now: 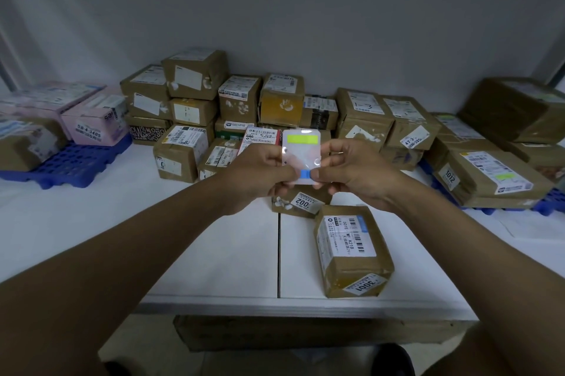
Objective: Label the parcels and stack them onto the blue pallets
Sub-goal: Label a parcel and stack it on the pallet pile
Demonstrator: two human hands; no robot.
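Both hands are raised together over the middle of the table: the left hand (263, 172) and the right hand (351, 173) each pinch the lower edge of a small glossy white sticker sheet (301, 155), thumbs almost meeting at a little blue sticker (305, 174) near its bottom. A lime-green strip (302, 139) runs across the sheet's top.

Under the hands lies the white table (214, 253), split by a dark seam. Behind the hands a heap of brown taped cardboard parcels (195, 106) is stacked against the wall. Far to the right of the right hand, large flat brown parcels (489, 176) sit on a blue plastic pallet (547, 204). Far to the left of the left hand, pink cartons (91, 121) and a brown box rest on another blue perforated pallet (76, 161). Below the right wrist, nearer the person, a brown parcel marked 3001 (351, 250) lies on the table. Just beneath the hands, partly hidden, is a smaller brown parcel with a label ending 002 (301, 202).
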